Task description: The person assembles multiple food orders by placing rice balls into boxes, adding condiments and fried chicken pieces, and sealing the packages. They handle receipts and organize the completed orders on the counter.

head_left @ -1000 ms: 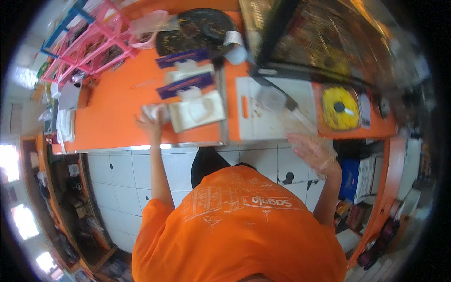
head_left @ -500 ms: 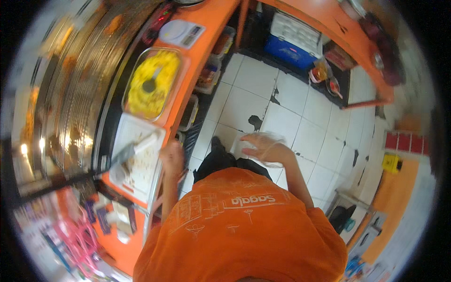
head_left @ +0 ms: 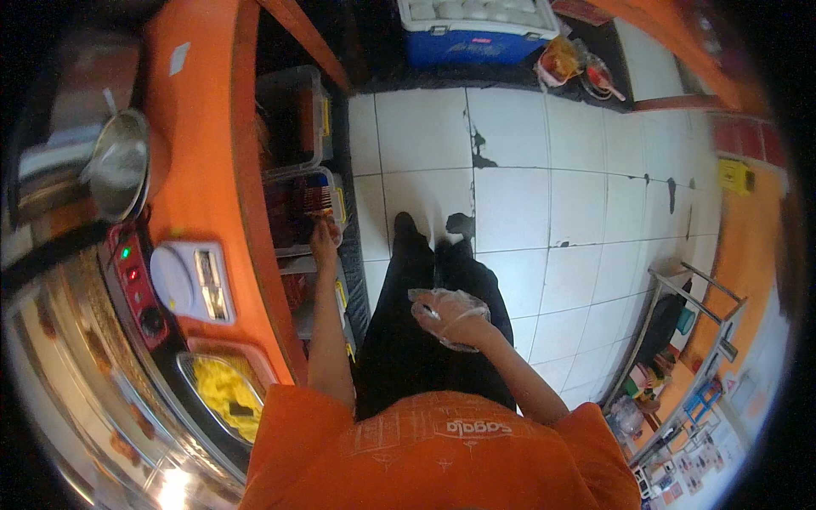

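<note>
My right hand (head_left: 450, 318) wears a loose, clear plastic glove and is held in front of my dark trousers. Its fingers are slightly bent and apart, and I see nothing in them. My bare left hand (head_left: 325, 244) is beside the counter's edge, at the front of a clear plastic bin (head_left: 297, 183) on the shelf below. A striped, reddish-brown thing (head_left: 318, 202) shows just past its fingertips. Whether the hand touches that thing or the bin, I cannot tell, as its fingers are small and partly hidden.
On the orange counter (head_left: 208, 102) are a metal bowl (head_left: 121, 166), a white scale (head_left: 194, 282), a red control box (head_left: 138, 285) and a tray of yellow food (head_left: 223, 387). A blue cooler (head_left: 476, 38) stands ahead. A metal-framed rack (head_left: 650, 331) is at the right.
I have moved forward along the counter; the white board and knife have left the view. My left hand is now beside the shelf bins. The right hand has come in front of my legs.
</note>
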The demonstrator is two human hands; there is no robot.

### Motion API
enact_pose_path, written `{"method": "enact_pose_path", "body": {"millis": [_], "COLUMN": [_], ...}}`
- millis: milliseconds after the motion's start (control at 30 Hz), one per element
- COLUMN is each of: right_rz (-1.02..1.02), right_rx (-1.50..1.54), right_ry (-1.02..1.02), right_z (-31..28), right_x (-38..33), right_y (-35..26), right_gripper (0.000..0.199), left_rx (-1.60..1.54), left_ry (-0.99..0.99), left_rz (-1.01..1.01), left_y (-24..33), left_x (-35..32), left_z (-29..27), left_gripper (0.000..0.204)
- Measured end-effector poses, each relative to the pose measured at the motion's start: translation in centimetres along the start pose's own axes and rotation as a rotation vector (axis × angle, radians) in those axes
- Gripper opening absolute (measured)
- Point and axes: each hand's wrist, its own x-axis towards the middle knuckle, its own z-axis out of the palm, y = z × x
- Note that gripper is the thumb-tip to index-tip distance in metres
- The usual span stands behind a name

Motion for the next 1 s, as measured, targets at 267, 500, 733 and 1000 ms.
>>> {"method": "enact_pose_path", "body": {"millis": [267,500,733,1000], "right_rz": [-0.461,-0.553,-0.556,-0.409], "right_rx": [0.739,-0.205,0.562,0.213], "right_ry": [0.015,-0.095,-0.139,-0.471], "right_z": [5.1,5.8,4.7,-0.4], "right_x": [22.9,40.1,42.7,51.0], "right_y": [11.4,13.2,11.6,18.2], "right_gripper": [0.03,0.021,0.027,0.055], "left_rx": [0.293,1.256,1.076,1.479], "left_ry": [0.158,0.321,0.468,0.286], "left_rz": [0.083,0.214,0.109,0.255], "left_y": [-3.0,-10.0,-6.4,-1.0], "left_x": [20.7,39.8,40.0,56.1], "left_z": [-2.1,-9.0,-5.8,-7.5], "left_gripper": [0.023,0.043,0.055,0.055]}}
